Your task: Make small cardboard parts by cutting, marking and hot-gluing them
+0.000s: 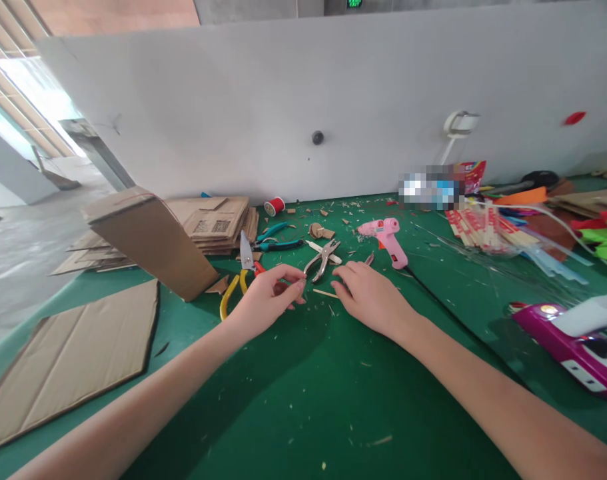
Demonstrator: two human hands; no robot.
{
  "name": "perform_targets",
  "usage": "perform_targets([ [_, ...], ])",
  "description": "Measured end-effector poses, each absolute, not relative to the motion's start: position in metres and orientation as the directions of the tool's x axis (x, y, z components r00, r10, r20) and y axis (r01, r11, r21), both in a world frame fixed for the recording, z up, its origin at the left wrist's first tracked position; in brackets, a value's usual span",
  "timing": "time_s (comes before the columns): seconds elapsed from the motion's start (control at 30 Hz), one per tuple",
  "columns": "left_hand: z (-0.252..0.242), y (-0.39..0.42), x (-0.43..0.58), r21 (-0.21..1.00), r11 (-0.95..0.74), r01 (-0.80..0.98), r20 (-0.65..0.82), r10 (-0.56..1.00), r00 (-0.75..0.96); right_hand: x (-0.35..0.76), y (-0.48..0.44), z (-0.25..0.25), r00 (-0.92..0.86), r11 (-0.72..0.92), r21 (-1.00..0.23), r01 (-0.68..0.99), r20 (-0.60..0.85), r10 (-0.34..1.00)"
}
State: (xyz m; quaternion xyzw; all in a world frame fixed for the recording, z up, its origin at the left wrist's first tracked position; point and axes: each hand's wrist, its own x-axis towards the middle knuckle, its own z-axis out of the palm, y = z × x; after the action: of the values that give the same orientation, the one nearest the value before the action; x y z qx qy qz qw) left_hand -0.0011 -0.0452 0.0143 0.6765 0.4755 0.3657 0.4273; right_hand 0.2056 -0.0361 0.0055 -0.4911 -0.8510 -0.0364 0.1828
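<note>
My left hand (278,293) is closed, thumb and fingertips pinched together over the table; whatever is between them is too small or hidden to make out. A thin wooden stick (325,293) points leftward out of the curled fingers of my right hand (367,293), its right end covered by them. Just beyond the gap between both hands lie silver hole-punch pliers (325,259). Scissors with yellow handles (226,297) rest beside my left hand. Behind my right hand, a pink hot glue gun (387,237) lies on its side, its black cord running right.
Teal-handled pliers (280,245), a red thread spool (274,206) and stacked cardboard (218,227) lie at the back left. A cardboard piece (153,240) leans upright near a flat cardboard sheet (78,353). A magenta-and-white device (568,347) stands right. Scraps litter the green table (283,413).
</note>
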Motion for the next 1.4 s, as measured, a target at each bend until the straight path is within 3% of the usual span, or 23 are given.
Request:
perform_targets([
  [0.2,0.01,-0.048,-0.004,0.771,-0.392,0.501,0.206,0.899,0.386,0.212,-0.039,0.008,-0.417,0.404,0.108,0.908,0.314,0.853],
  [0.37,0.01,-0.051,-0.002,0.639,-0.517,0.569,0.286,0.847,0.448,0.218,-0.036,0.008,-0.429,0.438,0.021,0.899,0.252,0.868],
  [0.5,0.012,-0.051,-0.001,0.778,-0.388,0.493,0.231,0.908,0.35,0.219,-0.031,0.009,-0.308,0.308,0.051,0.95,0.302,0.902],
  [0.63,0.014,-0.05,0.001,0.921,-0.226,0.318,0.15,0.958,0.246,0.219,-0.031,0.01,-0.22,0.201,0.108,0.974,0.216,0.951],
  [0.73,0.014,-0.047,0.001,0.962,-0.158,0.222,0.115,0.974,0.194,0.22,-0.032,0.01,-0.208,0.185,0.133,0.974,0.188,0.96],
  [0.87,0.012,-0.043,0.001,0.979,-0.135,0.152,0.117,0.986,0.117,0.219,-0.033,0.014,-0.18,0.14,0.158,0.977,0.273,0.945],
  [0.97,0.012,-0.042,0.0,0.974,-0.17,0.147,0.159,0.983,0.088,0.218,-0.033,0.018,-0.175,0.166,0.056,0.985,0.318,0.932],
  [1.1,0.019,-0.044,0.002,0.978,-0.159,0.137,0.152,0.987,0.061,0.215,-0.037,0.023,-0.257,0.345,-0.305,0.888,0.294,0.921],
  [1.17,0.022,-0.046,0.003,0.984,-0.135,0.115,0.13,0.99,0.054,0.212,-0.041,0.024,-0.342,0.435,-0.423,0.795,0.28,0.897],
  [1.27,0.025,-0.046,0.004,0.991,-0.104,0.079,0.101,0.994,0.043,0.207,-0.046,0.024,-0.456,0.542,-0.437,0.718,0.294,0.84],
  [1.4,0.023,-0.045,0.002,0.992,-0.097,0.08,0.096,0.995,0.026,0.203,-0.047,0.019,-0.49,0.604,-0.287,0.743,0.382,0.784],
])
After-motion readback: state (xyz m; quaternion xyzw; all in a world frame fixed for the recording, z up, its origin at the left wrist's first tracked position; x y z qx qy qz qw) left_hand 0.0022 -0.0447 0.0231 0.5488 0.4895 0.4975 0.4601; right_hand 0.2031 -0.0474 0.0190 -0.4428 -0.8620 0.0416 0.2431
